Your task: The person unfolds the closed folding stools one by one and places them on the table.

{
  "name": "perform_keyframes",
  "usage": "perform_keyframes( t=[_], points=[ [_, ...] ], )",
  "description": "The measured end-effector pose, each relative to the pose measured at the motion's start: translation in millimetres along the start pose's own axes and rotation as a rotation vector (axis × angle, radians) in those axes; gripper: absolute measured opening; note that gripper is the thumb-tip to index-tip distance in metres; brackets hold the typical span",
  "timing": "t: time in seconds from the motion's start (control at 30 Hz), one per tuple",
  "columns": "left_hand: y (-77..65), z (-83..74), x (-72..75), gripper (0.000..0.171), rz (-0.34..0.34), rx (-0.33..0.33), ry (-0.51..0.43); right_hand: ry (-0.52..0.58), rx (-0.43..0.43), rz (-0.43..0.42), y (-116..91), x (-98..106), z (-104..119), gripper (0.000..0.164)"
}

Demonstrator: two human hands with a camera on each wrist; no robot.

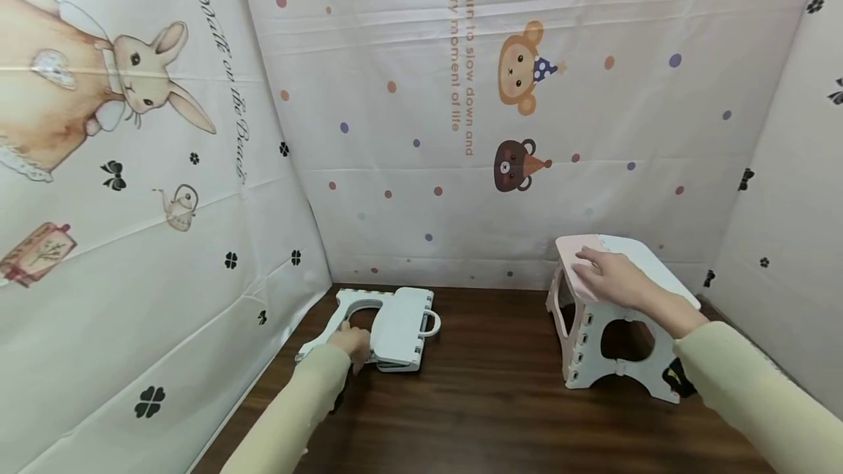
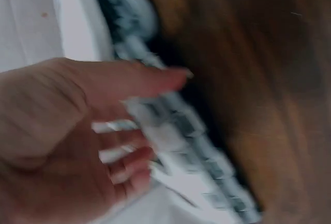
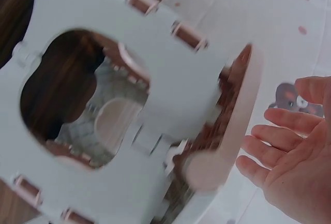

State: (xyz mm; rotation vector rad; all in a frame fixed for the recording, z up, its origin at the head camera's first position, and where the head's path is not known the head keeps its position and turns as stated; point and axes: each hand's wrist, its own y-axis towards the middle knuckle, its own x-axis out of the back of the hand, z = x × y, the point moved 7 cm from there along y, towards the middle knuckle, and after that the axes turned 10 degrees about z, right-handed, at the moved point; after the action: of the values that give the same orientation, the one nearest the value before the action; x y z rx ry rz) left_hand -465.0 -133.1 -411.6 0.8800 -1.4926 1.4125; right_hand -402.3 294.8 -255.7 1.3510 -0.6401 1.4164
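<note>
On the left of the floor in the head view lies a pale folding stool, folded flat, with a loop handle at its right side. My left hand grips its near edge, and in the left wrist view the thumb crosses the hinged edge while the other fingers curl beneath. That view is blurred. A second folding stool stands unfolded at the right, pink on one side and pale blue on the other. Above its seat my right hand is spread, fingers relaxed; in the right wrist view they lie beside the seat's edge.
A dark wooden surface carries both stools. Printed cloth walls surround it: a left one with a rabbit, a back one with a monkey, and a right one close behind the standing stool.
</note>
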Motion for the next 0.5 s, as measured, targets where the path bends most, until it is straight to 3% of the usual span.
perform_keyframes(
  t=[0.1,0.23,0.5],
  points=[
    [7.0,6.0,-10.6,0.02,-0.009,-0.07,-0.106,0.001,0.015,-0.003,4.1,-4.9,9.5,0.042],
    [14.5,11.7,-16.2,0.027,-0.081,-0.18,-0.125,0.003,0.038,-0.016,8.1,-7.9,21.9,0.038],
    [10.9,12.5,-16.3,0.037,-0.256,-0.27,0.056,0.021,0.034,0.014,12.6,-11.8,29.1,0.039]
  ],
)
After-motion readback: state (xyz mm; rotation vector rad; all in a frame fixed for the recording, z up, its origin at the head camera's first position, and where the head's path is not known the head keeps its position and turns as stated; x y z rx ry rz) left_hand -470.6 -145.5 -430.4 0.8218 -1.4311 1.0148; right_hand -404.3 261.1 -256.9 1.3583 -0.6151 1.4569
